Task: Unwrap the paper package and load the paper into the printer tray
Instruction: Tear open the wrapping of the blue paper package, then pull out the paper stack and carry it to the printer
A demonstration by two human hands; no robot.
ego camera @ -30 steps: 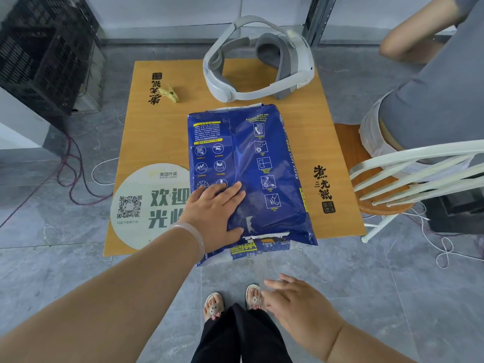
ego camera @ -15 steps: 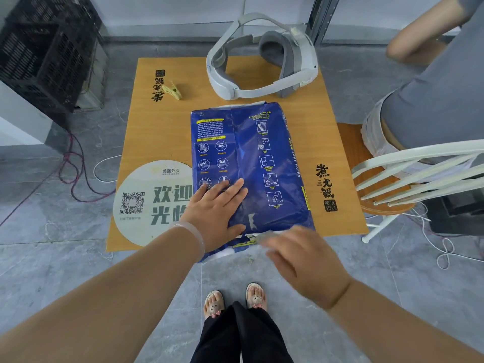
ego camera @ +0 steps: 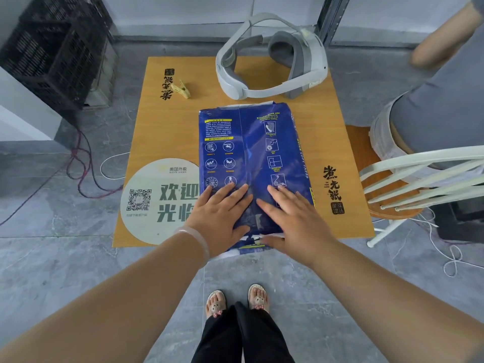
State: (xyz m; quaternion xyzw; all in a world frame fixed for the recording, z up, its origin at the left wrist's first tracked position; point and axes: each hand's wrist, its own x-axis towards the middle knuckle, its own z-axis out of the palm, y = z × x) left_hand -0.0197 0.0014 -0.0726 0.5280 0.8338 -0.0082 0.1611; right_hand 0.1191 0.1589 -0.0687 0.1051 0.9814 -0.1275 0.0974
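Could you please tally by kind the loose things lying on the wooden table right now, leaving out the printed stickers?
Blue paper package: 1, with the left hand and the right hand flat on it
White headset: 1
Yellow clothes peg: 1
Total: 3 things on the table

The bench (ego camera: 337, 121) is left bare along its right strip, between the paper package (ego camera: 251, 153) and a white chair (ego camera: 419, 176) just beside that edge. The far end is blocked by a headset (ego camera: 272, 56), nearly touching the package. On the left, open wood is interrupted only by a yellow clip (ego camera: 181, 89) and a flat round sticker (ego camera: 159, 203).
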